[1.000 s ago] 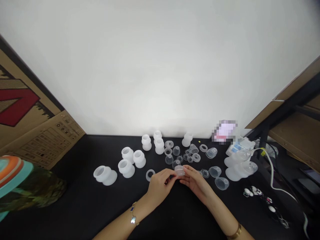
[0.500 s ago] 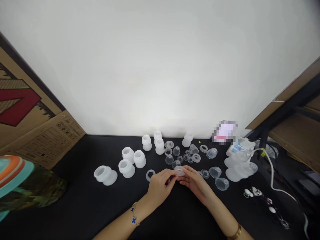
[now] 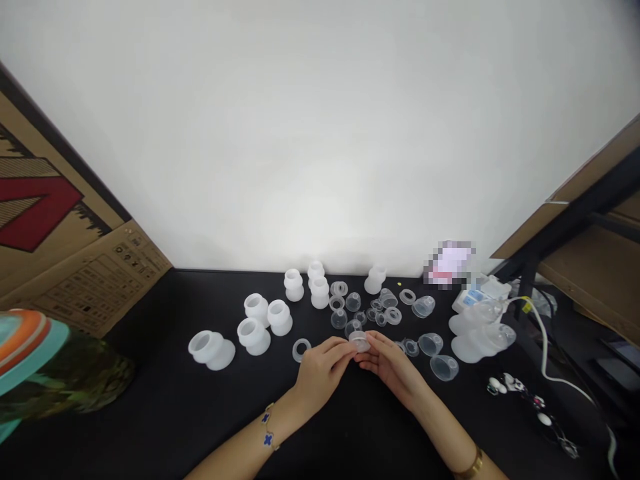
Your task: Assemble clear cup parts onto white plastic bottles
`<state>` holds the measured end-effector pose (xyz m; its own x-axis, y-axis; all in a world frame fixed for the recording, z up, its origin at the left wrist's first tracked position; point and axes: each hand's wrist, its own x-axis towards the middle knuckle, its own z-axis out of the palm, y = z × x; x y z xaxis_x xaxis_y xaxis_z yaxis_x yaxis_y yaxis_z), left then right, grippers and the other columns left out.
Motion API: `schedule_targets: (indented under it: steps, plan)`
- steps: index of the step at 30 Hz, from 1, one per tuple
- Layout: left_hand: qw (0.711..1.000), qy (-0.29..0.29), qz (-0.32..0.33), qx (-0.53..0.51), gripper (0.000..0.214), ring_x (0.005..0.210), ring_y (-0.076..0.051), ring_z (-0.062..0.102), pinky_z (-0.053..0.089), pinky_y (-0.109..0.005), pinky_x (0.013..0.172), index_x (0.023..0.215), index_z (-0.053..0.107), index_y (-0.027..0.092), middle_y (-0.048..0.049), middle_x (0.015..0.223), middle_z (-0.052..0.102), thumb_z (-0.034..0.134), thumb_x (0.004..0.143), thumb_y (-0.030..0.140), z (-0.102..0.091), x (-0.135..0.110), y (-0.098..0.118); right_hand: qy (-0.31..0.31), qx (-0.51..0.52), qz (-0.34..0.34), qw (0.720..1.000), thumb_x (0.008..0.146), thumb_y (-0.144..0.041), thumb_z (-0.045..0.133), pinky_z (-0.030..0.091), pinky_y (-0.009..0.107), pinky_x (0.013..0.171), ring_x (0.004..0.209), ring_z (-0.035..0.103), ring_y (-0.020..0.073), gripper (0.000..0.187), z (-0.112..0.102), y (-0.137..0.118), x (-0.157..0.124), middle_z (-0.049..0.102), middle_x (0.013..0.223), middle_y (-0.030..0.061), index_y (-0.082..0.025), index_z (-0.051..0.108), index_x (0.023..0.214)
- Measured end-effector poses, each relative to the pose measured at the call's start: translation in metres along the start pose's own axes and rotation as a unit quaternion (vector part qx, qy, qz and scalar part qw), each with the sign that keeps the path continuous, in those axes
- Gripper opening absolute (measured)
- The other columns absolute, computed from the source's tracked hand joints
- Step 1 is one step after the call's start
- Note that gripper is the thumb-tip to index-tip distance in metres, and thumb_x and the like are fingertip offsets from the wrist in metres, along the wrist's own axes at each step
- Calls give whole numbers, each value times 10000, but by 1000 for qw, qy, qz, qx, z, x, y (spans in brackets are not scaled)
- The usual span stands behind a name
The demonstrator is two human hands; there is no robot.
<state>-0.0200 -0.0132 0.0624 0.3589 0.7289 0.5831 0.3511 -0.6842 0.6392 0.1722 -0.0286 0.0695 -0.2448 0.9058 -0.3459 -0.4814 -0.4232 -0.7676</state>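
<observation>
Between my fingertips is a translucent screw ring with a clear piece seated in it, probably a bottle teat. My left hand pinches it at the left edge. My right hand closes on its right side, with the lower fingers curled beneath. Just behind it lie clear teats and loose rings. Another ring lies flat on the black table, left of my hands. Clear dome caps rest to the right of my right hand.
Several white bottle bodies stand at the left and back. Fitted bottles lie at the right beside a white cable. A large jar and a cardboard box stand left. Small trinkets lie front right.
My left fingers have shifted slightly on the ring and drawn closer together. The ring has tilted a little; my right hand and the other things stay put.
</observation>
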Motion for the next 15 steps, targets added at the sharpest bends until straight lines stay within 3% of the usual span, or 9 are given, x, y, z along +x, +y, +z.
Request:
schedule_targets:
  steps: [15]
  plan:
    - [1000,-26,11,-11,222,859,-137,705,556,-209,721,1087,697,259,-28,1002,717,523,989,163,-2,-1,-1,2,-7,-5,1000,880,-374,714,505,284,775,800,703,165,185,1,0,0,755,861,36,-203,674,936]
